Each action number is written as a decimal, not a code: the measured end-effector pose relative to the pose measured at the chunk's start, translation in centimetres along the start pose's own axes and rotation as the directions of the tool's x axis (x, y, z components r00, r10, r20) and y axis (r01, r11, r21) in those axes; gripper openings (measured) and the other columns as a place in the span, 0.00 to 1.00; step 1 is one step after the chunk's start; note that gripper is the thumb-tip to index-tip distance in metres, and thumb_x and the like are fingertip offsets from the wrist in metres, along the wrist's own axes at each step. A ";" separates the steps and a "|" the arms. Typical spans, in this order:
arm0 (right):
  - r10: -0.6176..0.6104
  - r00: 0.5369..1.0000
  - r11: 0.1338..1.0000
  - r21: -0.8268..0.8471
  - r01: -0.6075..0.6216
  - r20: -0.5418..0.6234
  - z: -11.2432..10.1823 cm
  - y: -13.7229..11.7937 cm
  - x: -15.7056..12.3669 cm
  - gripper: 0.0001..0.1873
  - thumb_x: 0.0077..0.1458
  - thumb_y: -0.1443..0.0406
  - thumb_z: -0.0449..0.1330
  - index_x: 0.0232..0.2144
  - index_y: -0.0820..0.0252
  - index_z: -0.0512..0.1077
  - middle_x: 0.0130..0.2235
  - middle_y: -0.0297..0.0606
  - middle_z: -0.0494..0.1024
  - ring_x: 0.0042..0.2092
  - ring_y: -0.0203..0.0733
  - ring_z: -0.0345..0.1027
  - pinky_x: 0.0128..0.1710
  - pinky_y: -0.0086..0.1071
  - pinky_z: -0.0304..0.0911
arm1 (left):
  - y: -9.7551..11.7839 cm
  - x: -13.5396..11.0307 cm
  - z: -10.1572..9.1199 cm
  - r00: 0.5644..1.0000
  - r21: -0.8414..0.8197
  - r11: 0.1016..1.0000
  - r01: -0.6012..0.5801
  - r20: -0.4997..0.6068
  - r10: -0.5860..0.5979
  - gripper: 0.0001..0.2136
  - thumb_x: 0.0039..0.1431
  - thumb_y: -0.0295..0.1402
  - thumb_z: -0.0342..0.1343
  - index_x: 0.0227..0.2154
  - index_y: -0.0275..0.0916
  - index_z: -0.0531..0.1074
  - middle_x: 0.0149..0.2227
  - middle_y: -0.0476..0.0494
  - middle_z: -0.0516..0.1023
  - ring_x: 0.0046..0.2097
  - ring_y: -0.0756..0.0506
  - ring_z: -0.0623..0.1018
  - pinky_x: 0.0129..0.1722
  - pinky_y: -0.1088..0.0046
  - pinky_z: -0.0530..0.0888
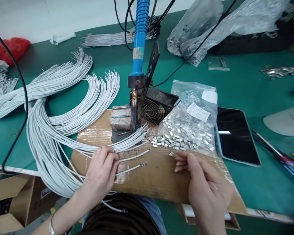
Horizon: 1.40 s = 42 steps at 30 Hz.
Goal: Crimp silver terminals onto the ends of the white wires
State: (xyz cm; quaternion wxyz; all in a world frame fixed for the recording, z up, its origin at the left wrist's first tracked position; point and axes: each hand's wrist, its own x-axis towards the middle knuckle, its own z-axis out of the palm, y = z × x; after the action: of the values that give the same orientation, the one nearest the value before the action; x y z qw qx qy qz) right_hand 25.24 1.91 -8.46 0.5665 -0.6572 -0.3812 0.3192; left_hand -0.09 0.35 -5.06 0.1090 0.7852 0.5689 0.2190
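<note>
My left hand (101, 171) is closed on a fan of thin white cables (63, 130) at the near edge of a cardboard sheet (152, 176). One cable tipped with a small metal connector (142, 164) sticks out to the right of the fingers. My right hand (201, 182) rests on the cardboard with fingers curled together beside a loose pile of small metal connectors (176, 138); whether it pinches one is hidden. A blue-handled soldering iron (139, 49) stands in a holder behind the cable tips.
A black fan (153, 109) and a sponge block (120, 120) sit by the iron. A clear bag (194, 111) spills connectors. A dark tablet (235, 135) lies right. More white cable bundles (51, 81) curve left. Cardboard boxes (12, 199) stand below the table edge.
</note>
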 end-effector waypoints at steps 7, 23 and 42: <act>-0.006 0.995 0.912 -0.408 0.048 0.104 -0.4 0.2 1.4 0.17 0.52 0.50 0.68 0.31 0.57 0.81 0.29 0.37 0.76 0.27 0.41 0.64 0.32 0.38 0.61 | 1.9 0.8 -5.3 0.847 -0.346 0.922 0.174 0.529 0.038 0.06 0.70 0.29 0.55 0.44 0.45 0.76 0.35 0.46 0.83 0.36 0.43 0.81 0.37 0.71 0.73; 0.052 0.980 0.996 -0.085 -0.037 0.190 1.8 -1.6 -3.9 0.11 0.56 0.57 0.72 0.33 0.57 0.80 0.27 0.34 0.79 0.25 0.36 0.73 0.25 0.25 0.72 | 2.2 2.3 -0.8 0.693 -0.778 -0.087 0.622 0.599 -0.401 0.18 0.55 0.44 0.72 0.31 0.35 0.72 0.24 0.54 0.71 0.19 0.59 0.51 0.20 0.78 0.43; 0.021 0.858 0.980 0.158 -0.118 0.513 4.6 -5.1 -4.5 0.06 0.58 0.65 0.69 0.36 0.50 0.88 0.26 0.32 0.75 0.24 0.33 0.65 0.22 0.25 0.60 | 3.1 1.6 -1.6 0.691 -0.760 -0.132 0.636 0.637 -0.342 0.17 0.58 0.43 0.71 0.29 0.36 0.71 0.21 0.58 0.65 0.20 0.58 0.49 0.20 0.79 0.46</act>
State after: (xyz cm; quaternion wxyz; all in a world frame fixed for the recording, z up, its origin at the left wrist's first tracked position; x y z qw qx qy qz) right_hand 18.32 0.70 -4.21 0.4919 -0.5080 -0.4619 0.5354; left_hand 2.18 0.71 -1.96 0.7289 0.2488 0.5101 0.3829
